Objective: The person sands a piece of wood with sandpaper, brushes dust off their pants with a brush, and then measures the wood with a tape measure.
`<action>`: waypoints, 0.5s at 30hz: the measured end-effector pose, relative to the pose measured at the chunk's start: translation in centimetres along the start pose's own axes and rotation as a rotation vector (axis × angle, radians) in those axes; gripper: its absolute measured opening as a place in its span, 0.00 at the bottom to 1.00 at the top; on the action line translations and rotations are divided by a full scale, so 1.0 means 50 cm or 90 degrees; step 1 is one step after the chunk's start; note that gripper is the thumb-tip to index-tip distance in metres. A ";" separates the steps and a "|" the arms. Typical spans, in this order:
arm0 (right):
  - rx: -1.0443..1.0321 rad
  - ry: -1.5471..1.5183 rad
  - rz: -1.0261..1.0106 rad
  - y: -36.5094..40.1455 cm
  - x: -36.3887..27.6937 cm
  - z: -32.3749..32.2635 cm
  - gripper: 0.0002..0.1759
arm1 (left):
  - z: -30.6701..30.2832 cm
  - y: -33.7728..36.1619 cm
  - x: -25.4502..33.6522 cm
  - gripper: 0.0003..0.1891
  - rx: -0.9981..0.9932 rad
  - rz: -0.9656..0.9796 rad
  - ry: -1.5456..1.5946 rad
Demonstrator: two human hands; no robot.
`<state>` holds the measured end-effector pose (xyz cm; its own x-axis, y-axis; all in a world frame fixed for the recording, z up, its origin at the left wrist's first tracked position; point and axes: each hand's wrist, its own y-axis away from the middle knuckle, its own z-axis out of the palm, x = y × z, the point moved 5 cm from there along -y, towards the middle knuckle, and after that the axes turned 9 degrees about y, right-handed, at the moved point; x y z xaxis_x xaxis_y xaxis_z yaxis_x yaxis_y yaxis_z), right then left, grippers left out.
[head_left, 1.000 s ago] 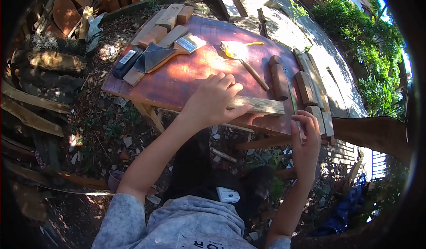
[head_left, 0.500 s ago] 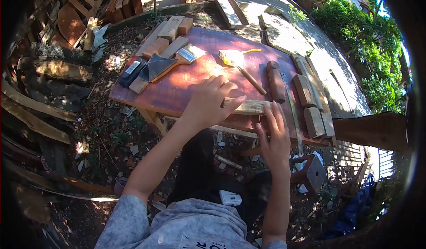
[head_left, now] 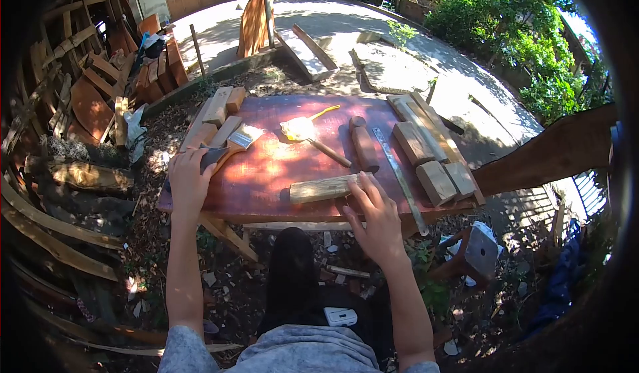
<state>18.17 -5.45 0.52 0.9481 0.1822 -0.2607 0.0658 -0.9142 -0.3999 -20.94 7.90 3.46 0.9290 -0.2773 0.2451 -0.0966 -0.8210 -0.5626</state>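
My left hand [head_left: 190, 177] is over the table's left edge, at a dark folded sheet [head_left: 214, 156]. Its thumb and fingers are apart, with part of the sheet showing between them; whether they grip it is hard to see. Beside the sheet lies a flat paintbrush [head_left: 243, 137] with a wooden handle. My right hand [head_left: 374, 216] is open, its fingertips touching the right end of a pale wooden block [head_left: 323, 189]. That block lies flat near the table's front edge. Behind it is a wooden-handled tool [head_left: 331, 153], its far end by a crumpled yellowish-white item [head_left: 297, 129].
A dark wooden mallet-like piece [head_left: 363, 145] and a metal ruler [head_left: 399, 180] lie right of centre on the reddish table [head_left: 266, 186]. Wooden blocks [head_left: 436, 183] line the right edge, and more blocks [head_left: 216, 107] the left. A stool [head_left: 480, 253] stands below right.
My left hand has moved left from above the block to the dark sheet. My right hand stays at the block's right end. The camera view has tilted up.
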 end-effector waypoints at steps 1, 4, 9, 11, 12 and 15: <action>0.000 -0.003 -0.004 0.001 0.000 -0.001 0.32 | -0.010 -0.005 0.009 0.22 0.013 0.035 -0.003; -0.001 -0.010 -0.011 0.001 0.006 -0.001 0.34 | -0.055 -0.020 0.058 0.20 0.091 0.078 0.025; 0.023 -0.202 0.049 0.004 -0.029 -0.053 0.40 | -0.106 0.020 0.260 0.19 -0.102 0.031 0.560; 0.047 -0.364 0.055 0.022 -0.054 -0.070 0.40 | -0.073 0.070 0.336 0.19 -0.282 0.001 0.759; 0.049 -0.449 0.053 0.031 -0.060 -0.070 0.40 | -0.064 0.096 0.377 0.20 -0.358 -0.001 0.758; 0.027 -0.804 0.119 0.067 -0.070 -0.060 0.26 | -0.019 0.163 0.478 0.19 -0.383 0.053 0.844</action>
<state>15.99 -10.21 2.73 -0.0123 0.2893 -0.9571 -0.0679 -0.9553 -0.2879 0.14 -5.92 5.49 -0.0583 -0.3076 0.9497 -0.5741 -0.7680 -0.2839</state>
